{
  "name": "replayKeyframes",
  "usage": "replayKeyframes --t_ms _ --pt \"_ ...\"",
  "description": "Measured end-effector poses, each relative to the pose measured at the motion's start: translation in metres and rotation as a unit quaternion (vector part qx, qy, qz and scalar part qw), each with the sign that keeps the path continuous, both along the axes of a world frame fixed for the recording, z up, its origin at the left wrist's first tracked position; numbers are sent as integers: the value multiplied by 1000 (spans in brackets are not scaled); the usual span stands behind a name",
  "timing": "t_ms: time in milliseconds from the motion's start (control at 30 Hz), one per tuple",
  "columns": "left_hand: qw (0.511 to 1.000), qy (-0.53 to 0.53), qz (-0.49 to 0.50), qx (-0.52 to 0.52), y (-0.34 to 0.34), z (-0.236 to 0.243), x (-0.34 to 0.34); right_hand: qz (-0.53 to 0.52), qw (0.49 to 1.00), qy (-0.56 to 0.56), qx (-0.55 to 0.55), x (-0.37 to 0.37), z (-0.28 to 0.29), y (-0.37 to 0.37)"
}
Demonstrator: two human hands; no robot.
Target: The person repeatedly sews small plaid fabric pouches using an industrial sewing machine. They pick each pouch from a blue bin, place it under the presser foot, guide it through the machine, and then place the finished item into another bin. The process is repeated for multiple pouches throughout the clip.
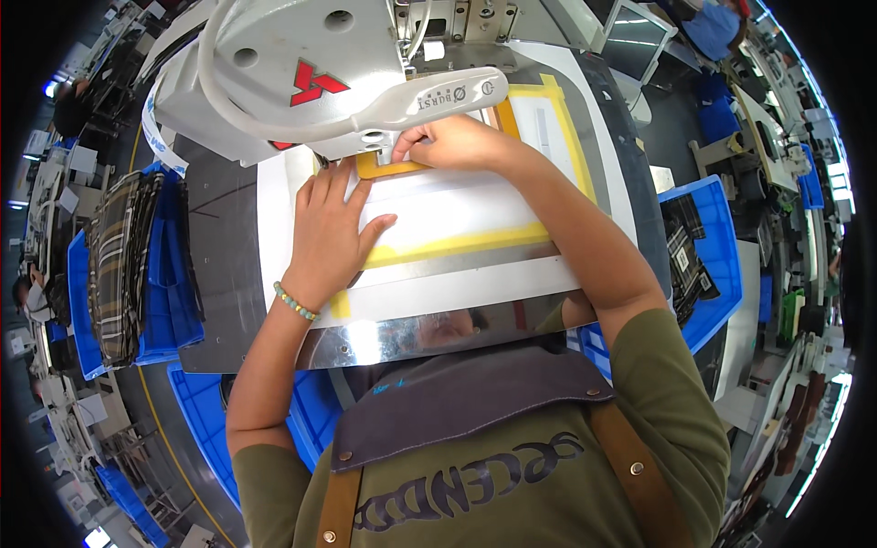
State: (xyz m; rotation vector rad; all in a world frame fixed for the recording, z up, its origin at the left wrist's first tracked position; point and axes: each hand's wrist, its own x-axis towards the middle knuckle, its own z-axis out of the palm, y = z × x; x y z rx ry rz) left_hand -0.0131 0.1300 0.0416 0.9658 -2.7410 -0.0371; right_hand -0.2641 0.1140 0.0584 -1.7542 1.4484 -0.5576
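Note:
My left hand lies flat, fingers apart, on a white sheet bordered with yellow tape. Its fingertips reach the left end of an orange-yellow frame, just below the head of a light grey sewing machine. Over the same frame, my right hand has thumb and forefinger drawn together close to the needle area. Whatever is between those fingers is too small or hidden to name. A pale oblong cover on the machine hangs above my right hand and hides part of it.
Blue bins stand on both sides; the left bin bears stacked dark plaid cloth, the right bin more plaid pieces. A shiny metal edge borders the table near my body. A screen stands at the back right.

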Motion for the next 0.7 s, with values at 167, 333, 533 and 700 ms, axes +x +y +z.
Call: replayKeyframes --t_ms 167,333,533,700 --pt "1000 -1 1 4 -2 1 -2 56 997 -18 -42 -38 5 1" --pt "1000 20 6 19 -2 4 1 45 998 50 -9 -67 34 8" --pt "1000 25 10 2 -1 0 1 78 970 228 20 -59 40 14" --pt "1000 18 12 11 -1 0 1 111 964 238 -39 -62 34 14"
